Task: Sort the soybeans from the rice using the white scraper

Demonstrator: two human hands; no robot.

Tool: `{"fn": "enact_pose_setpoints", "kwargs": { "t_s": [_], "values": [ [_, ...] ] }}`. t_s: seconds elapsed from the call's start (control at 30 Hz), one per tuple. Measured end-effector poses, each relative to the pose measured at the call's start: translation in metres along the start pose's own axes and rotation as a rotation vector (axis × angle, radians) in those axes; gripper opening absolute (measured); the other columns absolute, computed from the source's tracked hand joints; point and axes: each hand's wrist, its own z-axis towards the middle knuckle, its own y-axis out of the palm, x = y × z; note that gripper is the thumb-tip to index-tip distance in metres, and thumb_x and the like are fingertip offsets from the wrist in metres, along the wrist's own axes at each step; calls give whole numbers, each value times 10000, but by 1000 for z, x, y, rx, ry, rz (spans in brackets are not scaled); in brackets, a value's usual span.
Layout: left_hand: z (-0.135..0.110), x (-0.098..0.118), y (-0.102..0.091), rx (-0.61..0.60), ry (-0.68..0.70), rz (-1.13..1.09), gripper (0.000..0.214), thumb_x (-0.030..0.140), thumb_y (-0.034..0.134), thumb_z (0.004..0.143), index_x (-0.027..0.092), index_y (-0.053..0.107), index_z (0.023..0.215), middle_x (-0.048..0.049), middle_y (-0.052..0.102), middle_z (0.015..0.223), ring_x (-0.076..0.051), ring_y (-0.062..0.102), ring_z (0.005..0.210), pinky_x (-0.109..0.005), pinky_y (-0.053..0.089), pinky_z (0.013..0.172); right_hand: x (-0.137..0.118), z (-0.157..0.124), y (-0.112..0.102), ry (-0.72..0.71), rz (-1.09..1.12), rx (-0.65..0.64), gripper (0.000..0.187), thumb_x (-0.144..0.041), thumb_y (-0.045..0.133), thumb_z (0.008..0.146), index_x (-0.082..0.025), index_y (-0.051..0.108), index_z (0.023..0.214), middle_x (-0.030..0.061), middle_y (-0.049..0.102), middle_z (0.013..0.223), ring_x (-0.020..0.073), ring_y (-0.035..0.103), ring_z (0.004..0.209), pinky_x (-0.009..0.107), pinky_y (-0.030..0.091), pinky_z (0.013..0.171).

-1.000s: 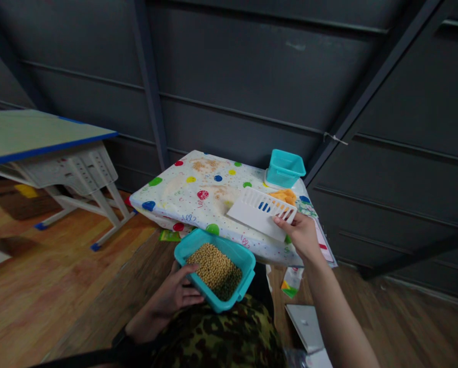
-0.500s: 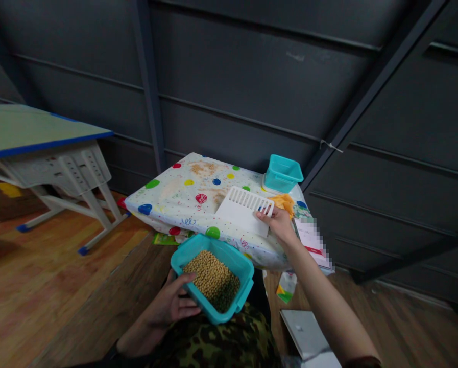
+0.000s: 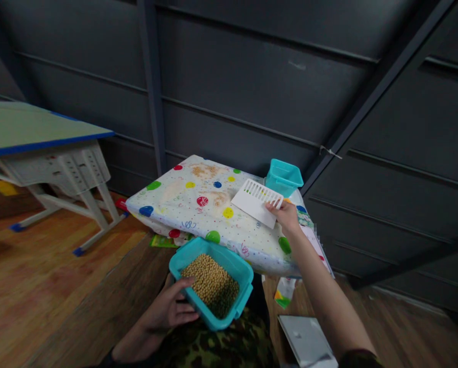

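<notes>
My left hand (image 3: 170,308) grips the near left side of a teal box (image 3: 211,283) filled with tan beans, held on my lap in camouflage cloth. My right hand (image 3: 287,216) reaches out over the small table and pinches the corner of a white slotted lid (image 3: 256,203), which is lifted and tilted above the tabletop. A second, smaller teal box (image 3: 283,177) stands on the table's far right corner, just behind the lid.
The small table (image 3: 198,204) wears a white cloth with coloured dots and brown stains. A school desk (image 3: 41,148) stands at the left. Papers and a white flat object (image 3: 307,340) lie on the wooden floor at the right. A dark panelled wall is behind.
My right hand has carried the white lid farther back and up toward the small teal box, covering the orange item behind it. The bean box has stayed on my lap.
</notes>
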Motion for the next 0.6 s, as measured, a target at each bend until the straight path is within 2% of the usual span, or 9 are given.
{"fn": "enact_pose_setpoints", "kwargs": {
  "t_s": [0.17,0.27,0.37,0.5,0.6],
  "values": [
    [0,-1,-5,-16,30,-12,1328,596,1019,346,238,342,1431,-102,684,1060,-372,795,840,-488,638,867,3,-34,6,-31,25,-102,469,-589,957,594,-189,841,810,127,857,902,294,734,761,379,543,665],
    [1,-1,-7,-16,27,-14,1328,592,1018,358,235,342,1443,-96,718,1023,-375,799,838,-478,638,855,7,-46,7,-56,-2,-187,440,-572,949,643,-187,845,829,120,859,917,290,741,785,386,558,718],
    [0,0,-6,-18,31,-8,1307,598,1018,367,223,366,1435,-102,744,1003,-368,797,827,-471,640,844,9,-37,5,-55,-6,-211,475,-580,956,613,-183,851,853,123,866,943,297,749,807,397,565,746],
    [1,0,-6,-25,26,-3,1296,577,1028,370,222,377,1433,-111,767,1010,-366,803,819,-477,649,841,5,-17,2,-43,-12,-128,515,-608,963,536,-182,827,791,129,850,882,300,733,786,391,545,712],
    [3,-2,-6,-15,8,-4,1296,561,1039,350,206,396,1417,-94,749,975,-350,793,791,-480,658,835,-2,-21,3,-38,7,-133,518,-621,965,542,-184,810,773,118,827,839,285,711,767,375,524,683]
  ]
}}
